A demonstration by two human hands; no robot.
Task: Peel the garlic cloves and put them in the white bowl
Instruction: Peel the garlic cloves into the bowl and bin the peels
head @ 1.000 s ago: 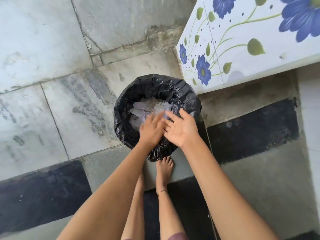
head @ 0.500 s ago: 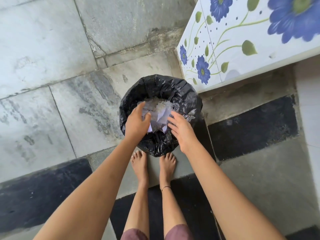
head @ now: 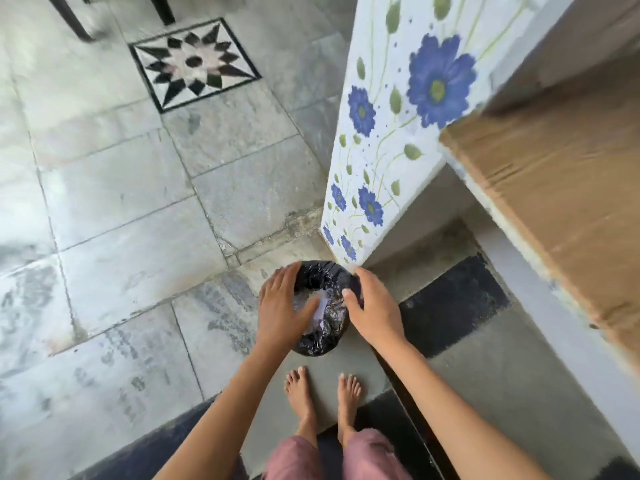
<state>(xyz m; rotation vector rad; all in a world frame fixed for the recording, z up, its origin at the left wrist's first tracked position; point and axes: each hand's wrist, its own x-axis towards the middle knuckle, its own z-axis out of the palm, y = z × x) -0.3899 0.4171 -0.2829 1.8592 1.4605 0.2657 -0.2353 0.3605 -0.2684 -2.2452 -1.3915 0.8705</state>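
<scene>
Pale papery scraps [head: 313,297], too blurred for me to name, lie inside the black-lined bin [head: 322,344] on the stone floor [head: 138,237], half hidden by the left hand [head: 280,303] and right hand [head: 375,310], both spread loose over its rim.

The bin [head: 318,345] stands upright on the floor, lower centre of the frame, just below the corner of the flowered panel [head: 384,161]. It is round and lined with a glossy, crinkled black bag. Its opening faces up and holds pale scraps [head: 322,308], white and lilac. The left hand [head: 282,306] lies over the left rim with fingers straight and spread. The right hand [head: 372,310] lies over the right rim, thumb toward the opening.
</scene>
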